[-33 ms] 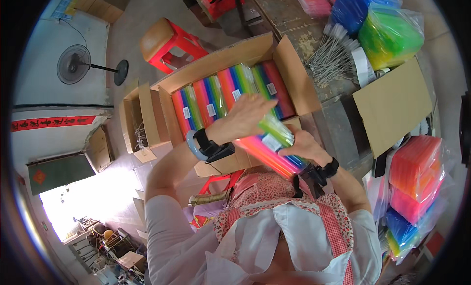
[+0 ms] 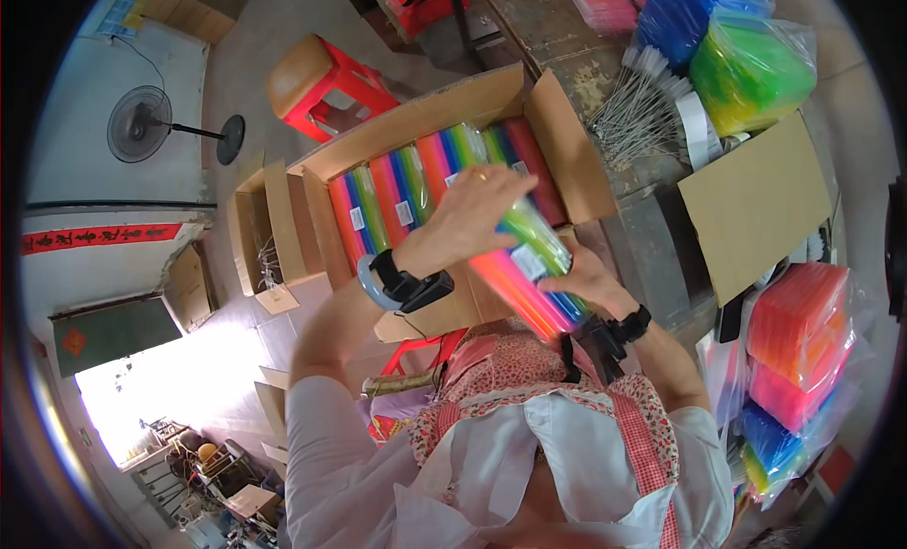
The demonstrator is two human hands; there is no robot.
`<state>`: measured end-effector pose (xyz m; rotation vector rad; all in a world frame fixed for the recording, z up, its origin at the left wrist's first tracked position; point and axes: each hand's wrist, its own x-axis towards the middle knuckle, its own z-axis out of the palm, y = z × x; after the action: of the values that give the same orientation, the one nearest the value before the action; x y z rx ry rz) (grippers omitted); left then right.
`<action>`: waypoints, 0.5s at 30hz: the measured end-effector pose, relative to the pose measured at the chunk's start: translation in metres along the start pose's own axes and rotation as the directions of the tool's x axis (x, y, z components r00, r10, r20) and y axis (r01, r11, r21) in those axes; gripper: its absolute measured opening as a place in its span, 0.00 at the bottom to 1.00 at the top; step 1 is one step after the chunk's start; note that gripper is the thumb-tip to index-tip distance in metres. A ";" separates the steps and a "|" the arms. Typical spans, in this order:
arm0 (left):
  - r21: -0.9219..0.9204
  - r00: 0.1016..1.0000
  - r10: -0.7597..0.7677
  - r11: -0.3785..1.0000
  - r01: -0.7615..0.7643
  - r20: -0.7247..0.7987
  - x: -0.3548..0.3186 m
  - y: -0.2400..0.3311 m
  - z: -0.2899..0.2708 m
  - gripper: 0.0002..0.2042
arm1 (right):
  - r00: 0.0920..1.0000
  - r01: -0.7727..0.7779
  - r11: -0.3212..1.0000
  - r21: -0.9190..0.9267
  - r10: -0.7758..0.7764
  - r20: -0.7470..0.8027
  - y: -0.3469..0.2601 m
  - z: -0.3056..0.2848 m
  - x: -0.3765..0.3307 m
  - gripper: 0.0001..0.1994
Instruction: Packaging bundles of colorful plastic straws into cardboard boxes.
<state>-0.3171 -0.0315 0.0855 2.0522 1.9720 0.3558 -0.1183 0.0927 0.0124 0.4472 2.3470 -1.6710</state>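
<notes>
My right hand [image 2: 593, 283] grips a clear-wrapped pack of colourful straws [image 2: 537, 265], its thumb across the front by the white label. The pack tilts in front of my apron, with pink, orange, blue and green straws showing. My left hand [image 2: 470, 214] is over the pack's upper left side, fingers stretched out; whether it touches the wrap I cannot tell. Beyond my hands, an open cardboard box [image 2: 416, 119] holds a row of similar straw packs [image 2: 402, 195]. The left hand hides part of the packs on the box's right side.
On the worktable [image 2: 652, 228] to the right lie thin wire brushes [image 2: 638, 114], a cardboard sheet [image 2: 756, 204] and bagged green [image 2: 756, 72] and red straws [image 2: 798, 313]. A smaller carton [image 2: 269, 228], a red stool [image 2: 331, 91] and a standing fan [image 2: 142, 124] are on the left.
The straw pack has tipped slightly, showing more of its front. My left hand has shifted a little toward me, and the right hand still grips the pack.
</notes>
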 end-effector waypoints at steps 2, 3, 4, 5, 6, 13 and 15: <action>-0.229 0.910 -0.270 0.952 0.203 -0.314 0.004 -0.010 0.010 0.35 | 0.969 -0.122 0.766 0.631 0.231 -0.093 0.037 0.001 0.011 0.34; -0.359 0.802 -0.414 0.894 0.269 -0.430 0.006 -0.015 0.015 0.34 | 0.967 -0.122 0.769 0.628 0.236 -0.100 0.040 -0.002 0.019 0.34; -0.364 0.802 -0.411 0.894 0.262 -0.432 0.005 -0.017 0.030 0.34 | 0.955 -0.111 0.731 0.673 0.267 -0.132 0.042 -0.007 0.032 0.33; -0.638 0.712 -0.678 0.632 0.439 -0.182 -0.001 -0.014 0.052 0.34 | 0.941 -0.097 0.692 0.716 0.298 -0.159 0.042 -0.011 0.045 0.32; -0.782 0.569 -0.811 0.261 0.566 0.141 -0.005 -0.012 0.079 0.34 | 0.926 -0.081 0.651 0.755 0.329 -0.185 0.044 -0.013 0.056 0.32; -0.883 0.506 -0.826 0.023 0.468 0.247 0.007 -0.011 0.188 0.33 | 0.912 -0.126 0.729 0.673 0.352 -0.211 0.070 -0.012 0.122 0.31; -0.888 0.412 -0.889 0.014 0.459 0.198 0.012 -0.016 0.194 0.32 | 0.905 -0.172 0.743 0.647 0.379 -0.195 0.075 -0.014 0.136 0.30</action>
<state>-0.2618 -0.0243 -0.1012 0.1244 2.0205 1.3096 -0.2164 0.1447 -0.0966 1.2065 1.7005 -2.3167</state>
